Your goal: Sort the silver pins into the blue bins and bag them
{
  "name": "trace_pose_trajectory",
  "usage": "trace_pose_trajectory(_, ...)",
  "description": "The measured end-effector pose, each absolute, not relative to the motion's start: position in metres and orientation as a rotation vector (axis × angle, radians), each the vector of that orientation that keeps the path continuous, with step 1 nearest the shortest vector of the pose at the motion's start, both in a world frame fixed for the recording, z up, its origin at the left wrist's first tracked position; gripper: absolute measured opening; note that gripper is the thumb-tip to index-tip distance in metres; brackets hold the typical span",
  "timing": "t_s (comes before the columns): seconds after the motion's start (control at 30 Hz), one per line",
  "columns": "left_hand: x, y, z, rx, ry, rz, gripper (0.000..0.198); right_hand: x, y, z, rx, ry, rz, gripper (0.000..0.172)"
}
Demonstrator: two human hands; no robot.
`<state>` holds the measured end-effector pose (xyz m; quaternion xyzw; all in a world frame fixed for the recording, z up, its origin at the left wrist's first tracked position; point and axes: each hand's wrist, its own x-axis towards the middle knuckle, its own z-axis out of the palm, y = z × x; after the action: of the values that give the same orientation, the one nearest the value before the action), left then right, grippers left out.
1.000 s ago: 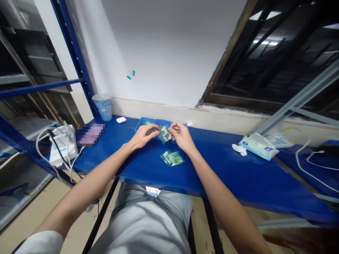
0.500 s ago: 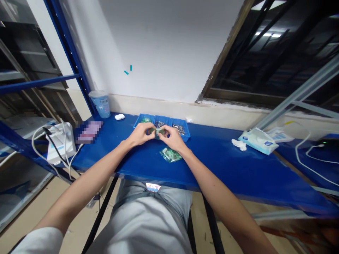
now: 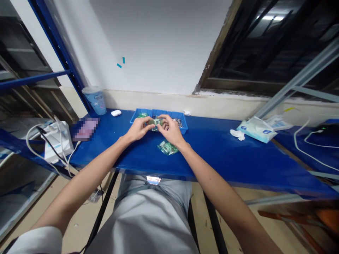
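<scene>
My left hand [image 3: 139, 129] and my right hand [image 3: 172, 131] meet above the table, each pinching one side of a small clear plastic bag [image 3: 157, 122] with a greenish tint and pale markings. What is inside the bag is too small to make out. Just behind my hands stand blue bins [image 3: 185, 124] in a row, partly hidden by my fingers. Green packets show in the left one, and loose metal pieces [image 3: 179, 122] lie in the right one. Below my right hand, similar green-and-clear packets [image 3: 167, 147] lie in a small pile on the table.
On the blue table [image 3: 212, 151] stand a lidded cup [image 3: 95, 101], a white case [image 3: 116, 113], and a blurred purple item [image 3: 86, 129]. A white power strip with cables [image 3: 58, 143] is at left. Crumpled tissue [image 3: 237, 134] and a tissue pack [image 3: 256, 129] lie at right.
My right hand's fingers have shifted and lifted on the bag. Both hands still hold it. The whole scene sits slightly higher as the camera view has tilted.
</scene>
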<state>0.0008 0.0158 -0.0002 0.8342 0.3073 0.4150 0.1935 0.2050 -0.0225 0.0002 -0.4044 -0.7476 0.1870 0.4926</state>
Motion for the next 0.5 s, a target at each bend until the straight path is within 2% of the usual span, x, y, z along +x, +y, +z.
trace_pose_trajectory(0.03,0.001,0.017,-0.002,2.289,0.859,1.206,0.029,0.205,-0.023,0.0,-0.969,-1.808,0.438,0.033)
trace_pose_trajectory(0.1,0.001,0.018,-0.003,2.188,0.851,1.289,0.039,0.205,-0.026,0.002,-0.966,-1.825,0.373,0.028)
trace_pose_trajectory(0.2,0.001,0.016,-0.001,2.188,0.851,1.333,0.03,0.207,-0.028,0.005,-0.993,-1.863,0.277,0.019)
trace_pose_trajectory(0.4,-0.003,0.014,0.007,2.348,0.852,1.302,0.024,0.212,-0.025,0.003,-1.026,-1.912,0.248,0.036)
trace_pose_trajectory(0.5,-0.004,0.017,0.006,2.398,0.866,1.273,0.026,0.213,-0.022,-0.001,-1.033,-1.913,0.237,0.034)
